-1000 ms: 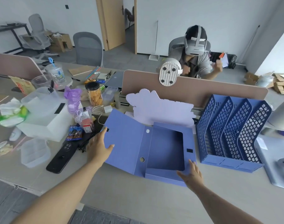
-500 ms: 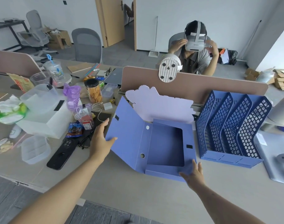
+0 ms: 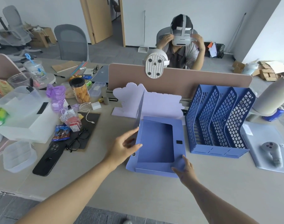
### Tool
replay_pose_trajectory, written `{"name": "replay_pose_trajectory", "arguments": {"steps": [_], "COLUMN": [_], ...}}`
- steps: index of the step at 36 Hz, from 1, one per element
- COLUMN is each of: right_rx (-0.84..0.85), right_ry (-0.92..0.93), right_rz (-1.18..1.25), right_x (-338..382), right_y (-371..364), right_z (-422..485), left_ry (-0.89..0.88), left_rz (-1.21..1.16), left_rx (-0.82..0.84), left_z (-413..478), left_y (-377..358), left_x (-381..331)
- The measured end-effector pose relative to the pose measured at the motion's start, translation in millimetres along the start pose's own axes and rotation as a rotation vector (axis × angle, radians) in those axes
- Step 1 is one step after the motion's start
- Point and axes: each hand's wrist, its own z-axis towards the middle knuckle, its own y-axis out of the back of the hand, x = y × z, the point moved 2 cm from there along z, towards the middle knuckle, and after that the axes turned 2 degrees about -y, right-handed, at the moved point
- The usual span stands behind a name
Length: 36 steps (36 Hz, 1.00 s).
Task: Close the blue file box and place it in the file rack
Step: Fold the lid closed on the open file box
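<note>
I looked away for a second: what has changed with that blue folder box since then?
The left hand has swung the lid of the blue file box up from lying open on the left to standing about upright, partway closed. The right hand still presses on the box's near right corner. The box base and the blue file rack have not moved.

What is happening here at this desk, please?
A person is closing a blue file box that lies on the desk. The left hand is at the box's left side, where the cover now stands nearly upright, about halfway shut. The right hand presses on the box's near right corner to steady it. The blue file rack stands just right of the box, with nothing visible in its slots.
</note>
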Motion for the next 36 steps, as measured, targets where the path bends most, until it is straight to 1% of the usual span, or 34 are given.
{"name": "replay_pose_trajectory", "arguments": {"steps": [3, 8, 11, 13, 15, 17, 19, 21, 23, 26, 28, 30, 33, 36], "right_rx": [0.042, 0.097, 0.039, -0.036, -0.059, -0.006, 0.067, 0.114, 0.121, 0.103, 0.1, 0.074, 0.003, -0.05], "right_ry": [-0.008, -0.037, 0.01, 0.025, 0.067, 0.134, 0.178, 0.196, 0.197, 0.182, 0.155, 0.126, 0.069, 0.069], "right_rz": [0.049, 0.161, 0.176, 0.256, 0.334, 0.389, 0.446, 0.433, 0.404, 0.376, 0.36, 0.325, 0.298, 0.269], "right_x": [-2, -5, 2, 12, 31, 57, 80, 98, 108, 109, 106, 98, 80, 69], "right_y": [5, 17, 23, 29, 40, 51, 59, 61, 61, 57, 54, 52, 47, 45], "right_z": [0, 0, -1, 2, 4, 4, 2, 3, 5, 9, 11, 15, 25, 33], "left_ry": [0.028, 0.015, -0.011, -0.013, -0.016, -0.007, 0.007, 0.048, 0.109, 0.264, 0.387, 0.491, 0.582, 0.576], "left_rz": [0.036, 0.121, 0.159, 0.18, 0.197, 0.196, 0.187, 0.187, 0.206, 0.26, 0.293, 0.28, 0.241, 0.162], "left_rx": [0.073, 0.102, 0.095, 0.106, 0.157, 0.207, 0.21, 0.187, 0.161, 0.138, 0.101, 0.066, 0.072, 0.08], "left_z": [5, 10, 11, 13, 17, 23, 34, 45, 57, 73, 90, 102, 98, 103], "left_y": [-15, -49, -66, -76, -84, -89, -90, -86, -80, -69, -59, -52, -56, -65], "left_x": [4, 4, 8, 8, 7, 5, 8, 16, 28, 56, 98, 126, 110, 113]}}
